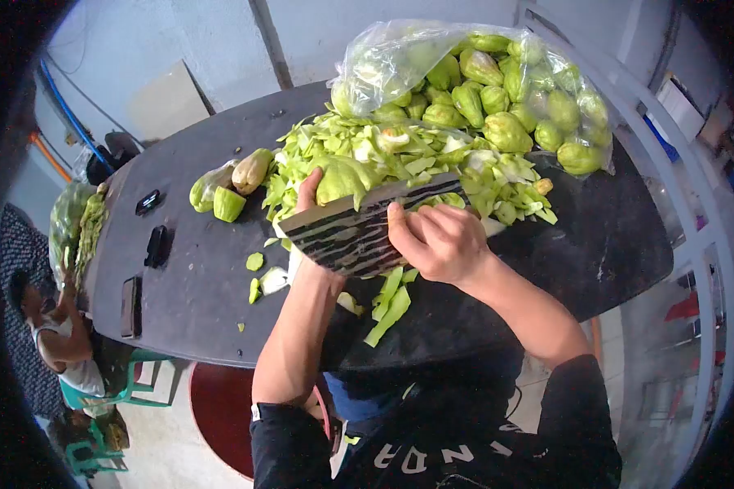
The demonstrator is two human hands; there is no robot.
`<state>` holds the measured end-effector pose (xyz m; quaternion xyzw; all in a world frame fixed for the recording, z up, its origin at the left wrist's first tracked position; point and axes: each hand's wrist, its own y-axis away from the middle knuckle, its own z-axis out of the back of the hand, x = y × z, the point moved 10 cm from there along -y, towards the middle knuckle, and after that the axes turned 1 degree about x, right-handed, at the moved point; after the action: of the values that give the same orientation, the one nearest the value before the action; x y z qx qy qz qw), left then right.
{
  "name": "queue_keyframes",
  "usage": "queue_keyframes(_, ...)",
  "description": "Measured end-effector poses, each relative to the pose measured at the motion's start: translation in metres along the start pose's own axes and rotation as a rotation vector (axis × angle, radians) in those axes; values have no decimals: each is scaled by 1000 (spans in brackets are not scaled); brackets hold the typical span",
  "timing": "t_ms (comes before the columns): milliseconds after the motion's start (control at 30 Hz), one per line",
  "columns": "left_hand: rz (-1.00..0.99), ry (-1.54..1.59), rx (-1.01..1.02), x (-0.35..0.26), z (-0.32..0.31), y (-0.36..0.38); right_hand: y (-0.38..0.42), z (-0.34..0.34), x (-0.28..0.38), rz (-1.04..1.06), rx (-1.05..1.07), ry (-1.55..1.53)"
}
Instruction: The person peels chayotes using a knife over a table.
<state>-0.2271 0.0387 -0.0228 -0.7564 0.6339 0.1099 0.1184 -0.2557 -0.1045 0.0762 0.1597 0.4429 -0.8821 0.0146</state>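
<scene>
My left hand (310, 196) is wrapped round a green chayote (347, 181), its thumb showing at the left and the rest hidden behind the blade. My right hand (440, 240) grips a wide, dark-striped knife (351, 236), its fingers curled at the blade's right end. The blade lies across the front of the chayote. Behind and beside both hands spreads a large heap of pale green peelings (416, 151). A few long peel strips (391, 310) rest on the dark table (196, 285) just below the blade.
A clear plastic bag (383, 61) of whole chayotes (506, 130) stands at the back right. Several chayotes (228, 204) lie left of the heap. Small black objects (156, 246) and a phone-like item (130, 307) sit at the left. Another person (65, 342) sits beyond the left edge.
</scene>
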Motion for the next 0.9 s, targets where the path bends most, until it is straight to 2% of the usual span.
queue_keyframes(33, 61, 97, 115, 7, -25, 2, 0, 2, 2, 18, -11, -7)
queue_keyframes(67, -98, -133, -124, -1, -16, 6, 2, 4, -6, 7, -63, -4)
queue_keyframes(100, -252, -362, -365, -14, -16, 19, 8, -5, -18, -37, 18, 4)
queue_keyframes(133, -183, -309, -333, -8, -20, 17, 10, -8, -24, -60, 18, 2)
queue_keyframes(233, -147, -269, -205, -10, -27, 14, 9, -7, -24, -79, 26, 8)
queue_keyframes(367, -167, -368, -348, -12, -20, 21, 4, 1, -16, -42, 6, -17)
queue_keyframes(433, -181, -288, -187, -7, -38, 13, 10, -6, -40, -135, 22, -65)
queue_keyframes(467, -85, -291, -42, -8, -33, 10, 14, -11, -54, -218, 72, -59)
queue_keyframes(500, -94, -368, -22, -9, -37, 10, 13, -8, -56, -216, 70, -52)
queue_keyframes(567, -168, -404, -148, -7, -31, 12, 8, 1, -50, -148, 26, -127)
queue_keyframes(633, -82, -293, -252, 1, -27, 15, -1, 14, -32, -88, 10, -166)
queue_keyframes(667, 10, -297, -212, 2, -17, 16, -3, 18, -19, -40, -1, -142)
queue_keyframes(767, -179, -469, -324, -13, -26, 17, 1, 15, -7, 30, -25, -169)
queue_keyframes(900, -108, -325, -163, -5, -29, 9, 11, -4, -45, -156, 47, -190)
